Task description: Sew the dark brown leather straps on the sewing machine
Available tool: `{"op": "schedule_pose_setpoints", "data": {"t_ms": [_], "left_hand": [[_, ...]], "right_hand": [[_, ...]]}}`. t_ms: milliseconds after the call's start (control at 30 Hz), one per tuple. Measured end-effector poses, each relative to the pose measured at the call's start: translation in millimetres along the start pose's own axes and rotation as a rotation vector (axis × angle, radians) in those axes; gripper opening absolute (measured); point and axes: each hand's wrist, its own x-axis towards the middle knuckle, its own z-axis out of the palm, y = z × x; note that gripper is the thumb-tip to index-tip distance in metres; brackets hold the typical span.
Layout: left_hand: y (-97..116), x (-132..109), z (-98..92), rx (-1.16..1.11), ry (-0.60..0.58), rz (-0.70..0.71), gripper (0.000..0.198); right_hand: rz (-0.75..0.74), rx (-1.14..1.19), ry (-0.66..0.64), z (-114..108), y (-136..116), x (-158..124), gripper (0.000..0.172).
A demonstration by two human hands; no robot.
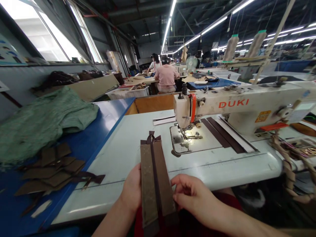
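Note:
A brown fabric panel with a dark zipper (163,171) down its middle lies lengthwise between my hands, its far end over the sewing table and its near end above my lap. My left hand (132,187) grips its left edge, the fingers hidden underneath. At the right edge, my right hand (189,194) has curled fingers touching the panel; whether they pinch it is hard to make out. Beyond the panel stands the sewing machine (212,105), its lit needle area over a metal plate (185,141). Dark and white strips (223,135) lie right of the needle.
Similar brown zippered pieces (54,168) are piled on the blue table (98,131) at left, below a green cloth (46,121). Thread cones (231,48) stand at upper right. A box of small metal parts (304,148) sits at right. A person in pink (166,77) sits ahead.

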Motion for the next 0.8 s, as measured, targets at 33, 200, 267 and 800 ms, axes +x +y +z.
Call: {"op": "schedule_pose_setpoints", "data": {"t_ms": [33, 200, 267, 800], "left_hand": [[0, 0, 0.1, -0.002, -0.017, 0.002, 0.043], [2, 3, 0.2, -0.013, -0.076, -0.015, 0.045], [1, 5, -0.9, -0.019, -0.087, -0.016, 0.046], [-9, 7, -1.5, -0.044, -0.072, 0.061, 0.044]], "right_hand": [[0.003, -0.003, 0.000, 0, -1, 0, 0.021], [0.010, -0.008, -0.007, -1, -6, -1, 0.021], [0.014, -0.017, -0.009, -2, -5, 0, 0.022], [-0.022, -0.057, -0.026, -13, 21, 15, 0.024]]}}
